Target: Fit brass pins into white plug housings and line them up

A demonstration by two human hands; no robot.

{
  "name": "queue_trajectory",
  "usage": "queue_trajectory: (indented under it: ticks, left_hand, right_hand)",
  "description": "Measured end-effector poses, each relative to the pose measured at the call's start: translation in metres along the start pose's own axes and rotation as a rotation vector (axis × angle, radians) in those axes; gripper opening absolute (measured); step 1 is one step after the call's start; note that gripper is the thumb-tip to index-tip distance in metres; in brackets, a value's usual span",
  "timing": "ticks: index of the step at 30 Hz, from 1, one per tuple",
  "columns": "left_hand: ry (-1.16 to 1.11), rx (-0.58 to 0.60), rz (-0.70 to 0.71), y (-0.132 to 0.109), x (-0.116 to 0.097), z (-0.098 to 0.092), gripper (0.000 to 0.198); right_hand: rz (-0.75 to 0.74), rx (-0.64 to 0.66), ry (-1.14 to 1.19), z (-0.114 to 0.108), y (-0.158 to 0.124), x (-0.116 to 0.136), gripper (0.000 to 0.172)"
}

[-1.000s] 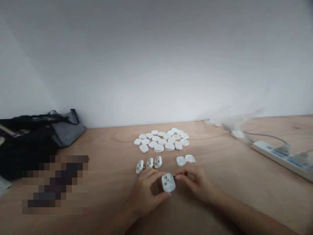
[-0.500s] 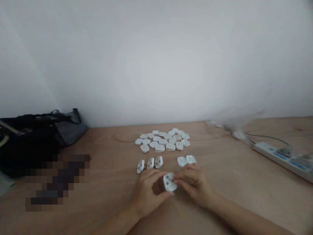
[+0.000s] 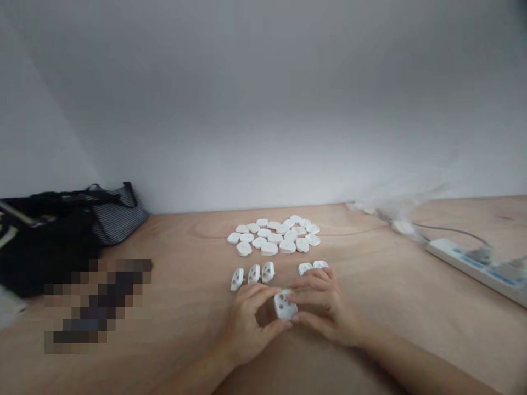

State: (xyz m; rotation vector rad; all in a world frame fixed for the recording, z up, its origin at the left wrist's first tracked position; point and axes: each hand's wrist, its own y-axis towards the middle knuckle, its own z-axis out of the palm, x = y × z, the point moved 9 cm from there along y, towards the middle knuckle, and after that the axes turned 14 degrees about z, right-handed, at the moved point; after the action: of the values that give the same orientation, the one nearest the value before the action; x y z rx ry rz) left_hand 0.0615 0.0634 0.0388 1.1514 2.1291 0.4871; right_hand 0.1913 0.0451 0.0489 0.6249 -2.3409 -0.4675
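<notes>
A white plug piece [image 3: 285, 305] with metal parts inside is held between both hands near the front middle. My left hand [image 3: 251, 323] pinches its left side with thumb and fingers. On its right side, my right hand [image 3: 325, 307] has its thumb at the lower edge and a fingertip on the face. Beyond my left hand stand three white plug pieces [image 3: 253, 274] in a row, with metal pins showing. Two more white pieces [image 3: 305, 268] lie just past my right hand, partly covered by its fingers.
Several white plug covers [image 3: 274, 238] lie grouped farther back on the wooden table [image 3: 185, 307]. A black bag [image 3: 45, 241] and a blurred-out dark object [image 3: 102, 302] are at the left. At the right are a power strip [image 3: 473, 266], cables and clear plastic [image 3: 399, 211].
The fingers of my right hand have spread from a pinch at the piece's right edge to a grip over its face and lower edge. They now cover more of the two pieces behind.
</notes>
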Motion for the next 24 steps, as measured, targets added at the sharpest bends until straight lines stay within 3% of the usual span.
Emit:
queue_trajectory:
  ticks: [11, 16, 18, 22, 24]
  left_hand:
    - [-0.057, 0.004, 0.017, 0.000, -0.004, 0.001, 0.040]
    - [-0.081, 0.001, 0.003, -0.002, -0.002, 0.002, 0.039]
    - [-0.092, -0.018, -0.008, -0.003, 0.000, 0.001, 0.040]
    - [-0.107, -0.044, -0.017, -0.004, 0.004, 0.000, 0.044]
    - [-0.128, -0.044, 0.000, -0.003, 0.004, 0.001, 0.046]
  right_hand:
    - [-0.184, -0.033, 0.130, 0.005, -0.008, 0.004, 0.025]
    - [-0.156, 0.056, 0.074, 0.013, -0.009, 0.004, 0.026]
    - [-0.125, 0.059, 0.070, 0.012, -0.008, 0.002, 0.036]
    - [0.044, 0.018, 0.181, 0.008, -0.002, -0.015, 0.073]
    - [0.109, 0.064, 0.242, 0.013, 0.001, -0.019, 0.066]
